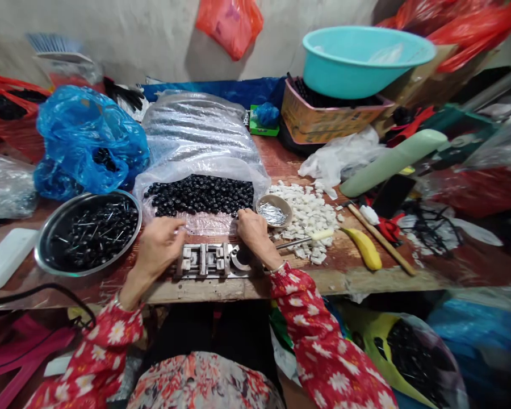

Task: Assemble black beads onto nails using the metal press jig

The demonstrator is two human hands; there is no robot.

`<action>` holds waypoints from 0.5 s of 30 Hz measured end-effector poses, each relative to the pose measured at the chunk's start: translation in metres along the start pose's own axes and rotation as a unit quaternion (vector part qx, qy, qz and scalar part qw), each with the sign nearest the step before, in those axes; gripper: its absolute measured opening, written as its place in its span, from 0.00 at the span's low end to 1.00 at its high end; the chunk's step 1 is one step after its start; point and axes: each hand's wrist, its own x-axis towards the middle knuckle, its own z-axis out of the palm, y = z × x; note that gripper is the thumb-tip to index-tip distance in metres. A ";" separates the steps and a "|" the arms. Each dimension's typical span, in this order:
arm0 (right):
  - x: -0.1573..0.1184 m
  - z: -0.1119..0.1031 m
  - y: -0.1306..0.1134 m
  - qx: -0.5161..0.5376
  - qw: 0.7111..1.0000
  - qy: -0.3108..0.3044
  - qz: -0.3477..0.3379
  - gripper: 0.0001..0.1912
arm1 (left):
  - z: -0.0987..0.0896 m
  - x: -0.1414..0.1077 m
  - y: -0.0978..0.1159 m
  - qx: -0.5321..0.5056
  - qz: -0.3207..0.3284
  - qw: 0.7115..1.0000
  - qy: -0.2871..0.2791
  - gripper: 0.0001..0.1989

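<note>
A metal jig (203,260) with clamp blocks lies along the table's front edge, between my two hands. My left hand (160,243) hovers at the jig's left end, fingers curled together; whatever may be in them is hidden. At the right front corner of the open plastic bag, my right hand (254,232) has its fingertips pinched together beside the small black round pieces (202,193). I cannot make out what that pinch contains. Just right of it stands a small bowl of metal pins (272,213), among a heap of white pieces (304,210).
A steel bowl (138,218) of black pieces with pins stands left. Behind it sits a blue plastic bag (89,136). To the right lie a lever with a pale handle (322,234), a yellow banana-shaped object (364,248) and a wooden stick (381,240). A turquoise basin (361,62) tops a box.
</note>
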 end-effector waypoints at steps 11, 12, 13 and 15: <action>-0.010 0.004 0.008 0.015 1.000 0.015 0.019 0.15 | 0.126 0.085 0.036 0.078 0.026 0.954 -0.289 0.16; -0.009 0.005 0.009 0.021 0.999 0.017 0.018 0.15 | 0.128 0.086 0.037 0.081 0.028 0.951 -0.295 0.15; -0.009 0.005 0.010 0.027 0.999 0.019 0.018 0.15 | 0.128 0.087 0.037 0.085 0.030 0.949 -0.302 0.14; -0.008 0.007 0.011 0.040 0.999 0.026 0.017 0.15 | 0.128 0.087 0.039 0.089 0.033 0.946 -0.310 0.13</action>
